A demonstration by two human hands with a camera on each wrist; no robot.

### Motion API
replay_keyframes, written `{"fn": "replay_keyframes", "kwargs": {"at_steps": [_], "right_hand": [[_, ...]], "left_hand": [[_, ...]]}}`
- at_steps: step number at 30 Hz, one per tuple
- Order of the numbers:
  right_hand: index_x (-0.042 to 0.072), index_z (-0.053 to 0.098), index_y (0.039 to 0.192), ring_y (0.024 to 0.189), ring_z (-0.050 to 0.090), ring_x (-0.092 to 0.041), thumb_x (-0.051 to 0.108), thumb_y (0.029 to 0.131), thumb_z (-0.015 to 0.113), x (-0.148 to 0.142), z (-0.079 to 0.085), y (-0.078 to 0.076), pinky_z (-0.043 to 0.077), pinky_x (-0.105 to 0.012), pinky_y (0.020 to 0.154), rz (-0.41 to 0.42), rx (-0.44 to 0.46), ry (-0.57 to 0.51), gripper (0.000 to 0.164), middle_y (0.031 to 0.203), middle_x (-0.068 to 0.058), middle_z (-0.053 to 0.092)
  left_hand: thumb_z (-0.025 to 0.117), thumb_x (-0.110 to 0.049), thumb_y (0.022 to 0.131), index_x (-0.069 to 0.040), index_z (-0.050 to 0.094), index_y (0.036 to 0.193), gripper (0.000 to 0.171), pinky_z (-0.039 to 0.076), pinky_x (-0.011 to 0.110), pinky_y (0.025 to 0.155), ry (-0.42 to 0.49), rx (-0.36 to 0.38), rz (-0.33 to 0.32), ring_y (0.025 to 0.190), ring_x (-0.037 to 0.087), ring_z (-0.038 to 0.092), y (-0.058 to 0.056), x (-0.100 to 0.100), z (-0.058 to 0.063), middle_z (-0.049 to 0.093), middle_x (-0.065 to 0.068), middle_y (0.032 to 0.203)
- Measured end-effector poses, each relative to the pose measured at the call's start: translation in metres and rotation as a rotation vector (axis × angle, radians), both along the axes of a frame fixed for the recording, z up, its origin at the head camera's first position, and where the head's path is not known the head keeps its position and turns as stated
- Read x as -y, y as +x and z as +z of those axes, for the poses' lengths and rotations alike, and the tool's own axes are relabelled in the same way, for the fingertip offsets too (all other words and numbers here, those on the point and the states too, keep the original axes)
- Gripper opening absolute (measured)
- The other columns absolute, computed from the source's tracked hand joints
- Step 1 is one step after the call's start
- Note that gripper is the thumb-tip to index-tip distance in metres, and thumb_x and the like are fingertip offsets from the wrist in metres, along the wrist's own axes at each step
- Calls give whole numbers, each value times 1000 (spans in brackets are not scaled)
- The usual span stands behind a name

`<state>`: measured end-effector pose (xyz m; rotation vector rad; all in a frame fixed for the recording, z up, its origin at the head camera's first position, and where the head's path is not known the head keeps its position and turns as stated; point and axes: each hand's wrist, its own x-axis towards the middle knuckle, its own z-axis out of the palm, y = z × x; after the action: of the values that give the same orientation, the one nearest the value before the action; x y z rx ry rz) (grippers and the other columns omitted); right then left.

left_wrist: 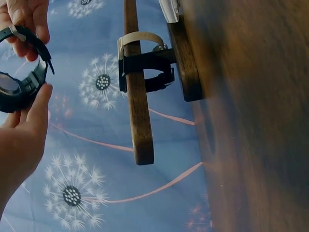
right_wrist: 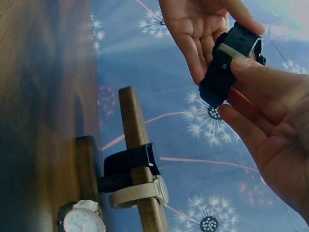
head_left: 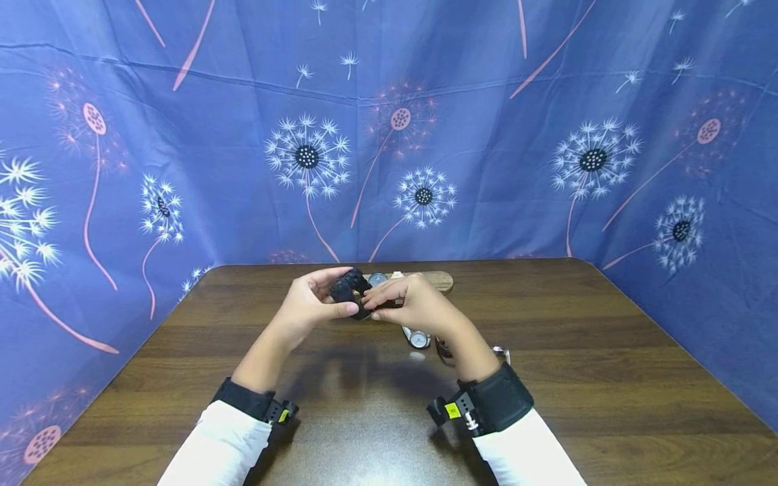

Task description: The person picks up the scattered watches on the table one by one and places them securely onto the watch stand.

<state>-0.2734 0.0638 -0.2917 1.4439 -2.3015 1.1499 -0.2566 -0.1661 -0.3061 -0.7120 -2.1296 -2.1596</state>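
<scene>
A black wristwatch (head_left: 349, 285) with a chunky case is held up between both hands, above the far part of the table. My left hand (head_left: 306, 300) grips it by the case side, thumb underneath in the head view. With thumb and fingers my right hand (head_left: 419, 307) pinches the strap near its metal buckle (right_wrist: 231, 50). The strap forms a loop, and its free end (left_wrist: 51, 66) sticks out past the buckle in the left wrist view. Just behind the hands stands a wooden watch stand (left_wrist: 140, 121), whose bar carries a black-strapped watch (right_wrist: 128, 162) and a cream-strapped watch (right_wrist: 135, 194).
A white-dial watch (head_left: 418, 339) sits low in front of the stand. Beside the right forearm lie a brown watch (head_left: 444, 349) and a silvery metal piece (head_left: 501, 353). Behind the wooden table (head_left: 608, 378) hangs a blue dandelion-print cloth (head_left: 498, 135).
</scene>
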Motion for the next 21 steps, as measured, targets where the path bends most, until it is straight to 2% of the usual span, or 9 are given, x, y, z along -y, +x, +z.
{"fn": "replay_keyframes", "kwargs": {"at_steps": [3, 6, 8, 10, 14, 17, 21], "right_hand": [[3, 76, 102, 108, 65, -20, 7, 79, 80, -4, 4, 2, 49, -30, 95, -33, 31, 28, 24, 111, -7, 71], [3, 75, 107, 112, 63, -21, 9, 77, 82, -9, 7, 2, 47, -33, 98, -81, 65, 17, 31, 113, -7, 70], [3, 74, 108, 113, 62, -22, 11, 76, 84, -11, 8, 3, 47, -34, 99, -116, 89, -1, 35, 114, -8, 70], [2, 73, 109, 112, 63, -23, 14, 74, 85, -13, 9, 3, 47, -36, 99, -147, 98, -25, 39, 114, -8, 70], [2, 68, 117, 114, 61, -24, 19, 70, 89, -13, 10, 4, 46, -34, 100, -185, 110, -66, 54, 118, -9, 67], [0, 61, 127, 121, 57, -25, 16, 68, 90, -13, 9, 2, 43, -32, 103, -141, 104, -96, 68, 127, -12, 62], [0, 54, 136, 128, 50, -25, 14, 65, 91, -12, 7, 0, 38, -34, 107, -78, 58, -110, 82, 136, -13, 55]], "left_hand": [[88, -10, 70, -4, 57, 134, 71, 56, 30, 82, -137, -93, 125, 105, 24, 66, 2, -5, 0, 62, 13, 128], [92, -12, 64, -7, 61, 130, 73, 57, 28, 78, -262, -250, 249, 101, 26, 68, 5, -12, -1, 62, 10, 124], [94, -11, 60, -5, 62, 127, 74, 55, 28, 82, -300, -372, 298, 105, 26, 66, 6, -16, -2, 62, 11, 124], [95, -9, 57, -2, 63, 125, 76, 54, 29, 87, -318, -489, 315, 108, 25, 64, 7, -19, -2, 61, 13, 123], [97, -16, 54, -2, 64, 123, 77, 50, 30, 94, -410, -691, 373, 115, 22, 58, 7, -22, -3, 63, 9, 122], [97, -19, 53, -3, 65, 121, 77, 48, 31, 97, -466, -815, 412, 115, 22, 58, 7, -23, -3, 65, 9, 121], [97, -15, 51, -1, 64, 119, 77, 44, 33, 101, -476, -933, 408, 114, 26, 59, 7, -26, -3, 65, 12, 119]]}}
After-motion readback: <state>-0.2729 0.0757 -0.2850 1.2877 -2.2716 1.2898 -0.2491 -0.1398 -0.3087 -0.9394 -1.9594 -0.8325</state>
